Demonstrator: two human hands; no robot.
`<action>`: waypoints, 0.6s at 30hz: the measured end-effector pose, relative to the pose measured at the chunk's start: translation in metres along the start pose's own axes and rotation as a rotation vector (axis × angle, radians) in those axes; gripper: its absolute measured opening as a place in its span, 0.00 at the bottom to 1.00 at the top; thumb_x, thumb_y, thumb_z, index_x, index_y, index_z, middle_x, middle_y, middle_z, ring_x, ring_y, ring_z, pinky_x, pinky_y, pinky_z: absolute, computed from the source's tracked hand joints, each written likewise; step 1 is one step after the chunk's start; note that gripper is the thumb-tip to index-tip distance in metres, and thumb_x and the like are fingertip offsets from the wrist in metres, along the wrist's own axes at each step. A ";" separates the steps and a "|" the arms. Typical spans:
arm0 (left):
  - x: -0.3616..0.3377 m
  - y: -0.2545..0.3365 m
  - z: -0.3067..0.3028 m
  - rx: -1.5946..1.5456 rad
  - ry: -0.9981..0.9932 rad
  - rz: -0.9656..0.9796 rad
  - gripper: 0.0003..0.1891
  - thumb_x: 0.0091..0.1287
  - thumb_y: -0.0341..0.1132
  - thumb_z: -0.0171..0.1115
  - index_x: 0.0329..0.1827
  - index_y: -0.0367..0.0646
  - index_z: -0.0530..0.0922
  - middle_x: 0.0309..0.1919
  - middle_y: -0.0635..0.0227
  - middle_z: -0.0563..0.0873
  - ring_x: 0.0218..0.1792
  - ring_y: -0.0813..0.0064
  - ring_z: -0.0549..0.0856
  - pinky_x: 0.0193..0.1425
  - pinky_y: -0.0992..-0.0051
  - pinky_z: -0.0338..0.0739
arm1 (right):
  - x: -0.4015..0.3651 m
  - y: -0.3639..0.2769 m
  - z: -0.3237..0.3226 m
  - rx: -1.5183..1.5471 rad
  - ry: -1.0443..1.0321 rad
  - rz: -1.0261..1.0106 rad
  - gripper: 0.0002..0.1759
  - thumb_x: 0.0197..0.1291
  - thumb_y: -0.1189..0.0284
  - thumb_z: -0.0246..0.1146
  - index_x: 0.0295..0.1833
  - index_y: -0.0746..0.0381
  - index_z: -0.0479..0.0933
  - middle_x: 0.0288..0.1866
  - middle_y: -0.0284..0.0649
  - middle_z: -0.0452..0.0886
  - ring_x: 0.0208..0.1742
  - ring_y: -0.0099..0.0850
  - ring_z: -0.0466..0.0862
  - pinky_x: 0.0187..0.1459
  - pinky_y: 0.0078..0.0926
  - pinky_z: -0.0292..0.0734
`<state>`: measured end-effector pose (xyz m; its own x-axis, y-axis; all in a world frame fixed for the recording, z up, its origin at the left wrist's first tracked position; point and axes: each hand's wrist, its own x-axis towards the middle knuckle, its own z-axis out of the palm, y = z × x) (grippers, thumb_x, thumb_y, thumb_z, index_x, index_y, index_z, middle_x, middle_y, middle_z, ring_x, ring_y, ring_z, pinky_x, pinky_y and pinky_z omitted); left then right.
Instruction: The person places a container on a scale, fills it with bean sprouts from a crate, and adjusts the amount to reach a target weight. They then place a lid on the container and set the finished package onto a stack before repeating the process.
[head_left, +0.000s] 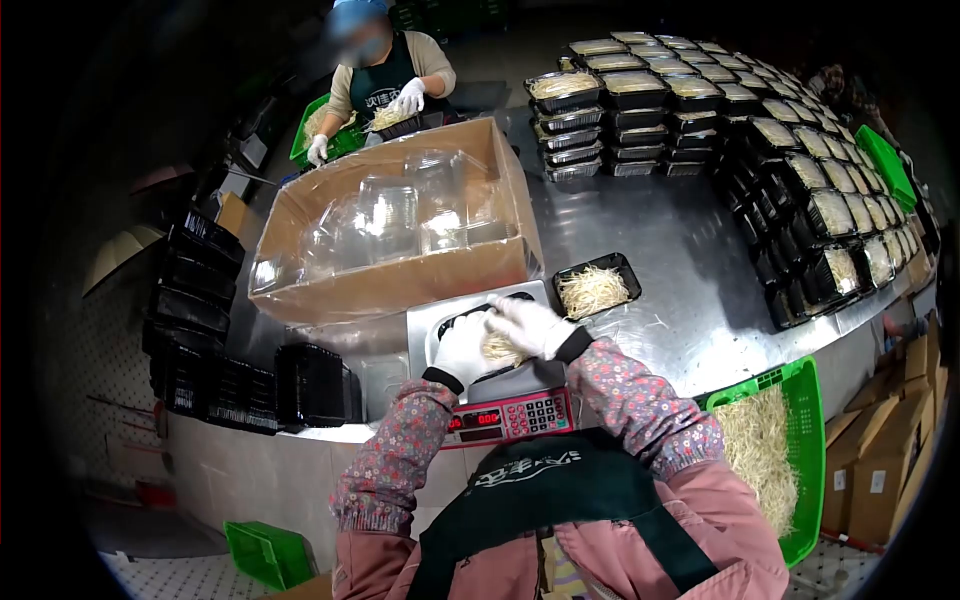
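Note:
My left hand (464,350) and my right hand (530,325), both in white gloves, are over a black tray (497,376) on the scale's metal plate (423,330). Between them, pale bean sprouts (501,350) show in the tray. The fingers of both hands curve in around the sprouts, and their tips are partly hidden. The red scale panel (510,417) is just below my wrists. To the right of my right hand, a second black tray (597,285) full of sprouts rests on the metal table (680,350).
A cardboard box (400,290) of clear lids stands beyond the scale. Empty black trays (315,385) are at left, stacked filled trays (640,100) at back right. A green crate (805,450) of sprouts is at right. Across the table, a co-worker (385,85) handles a tray.

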<state>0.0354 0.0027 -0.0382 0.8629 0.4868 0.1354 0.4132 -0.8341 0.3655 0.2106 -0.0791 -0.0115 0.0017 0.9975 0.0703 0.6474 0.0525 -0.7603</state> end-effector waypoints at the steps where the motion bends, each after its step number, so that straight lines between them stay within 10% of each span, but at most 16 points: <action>1: -0.003 0.009 -0.009 -0.012 -0.006 -0.016 0.44 0.50 0.56 0.73 0.66 0.38 0.70 0.52 0.51 0.80 0.54 0.51 0.78 0.59 0.57 0.74 | -0.004 0.015 -0.005 0.078 0.197 -0.162 0.25 0.69 0.62 0.54 0.64 0.67 0.72 0.56 0.56 0.81 0.59 0.48 0.80 0.63 0.36 0.72; 10: -0.028 0.022 -0.065 -0.249 0.059 -0.038 0.37 0.55 0.42 0.73 0.67 0.36 0.71 0.63 0.50 0.76 0.66 0.53 0.73 0.70 0.61 0.68 | -0.051 0.107 0.008 -0.158 0.035 0.116 0.19 0.52 0.68 0.70 0.52 0.58 0.80 0.49 0.49 0.80 0.53 0.45 0.81 0.56 0.37 0.76; 16: -0.074 -0.018 -0.041 -0.449 0.508 -0.493 0.30 0.71 0.39 0.58 0.72 0.33 0.63 0.68 0.44 0.70 0.69 0.54 0.71 0.73 0.64 0.63 | -0.064 0.128 -0.057 -0.311 0.198 0.421 0.10 0.55 0.63 0.66 0.38 0.56 0.86 0.37 0.45 0.84 0.46 0.45 0.83 0.51 0.41 0.78; 18: -0.072 -0.012 -0.023 -0.435 0.520 -0.484 0.29 0.72 0.38 0.55 0.72 0.31 0.62 0.68 0.42 0.70 0.70 0.51 0.69 0.74 0.63 0.61 | -0.056 0.089 -0.076 -0.629 0.222 0.299 0.19 0.56 0.61 0.66 0.49 0.59 0.83 0.54 0.48 0.82 0.60 0.48 0.79 0.62 0.44 0.72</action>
<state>-0.0381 -0.0164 -0.0313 0.3308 0.9124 0.2408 0.4623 -0.3792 0.8015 0.3261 -0.1341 -0.0341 0.3581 0.9285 0.0977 0.9103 -0.3240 -0.2575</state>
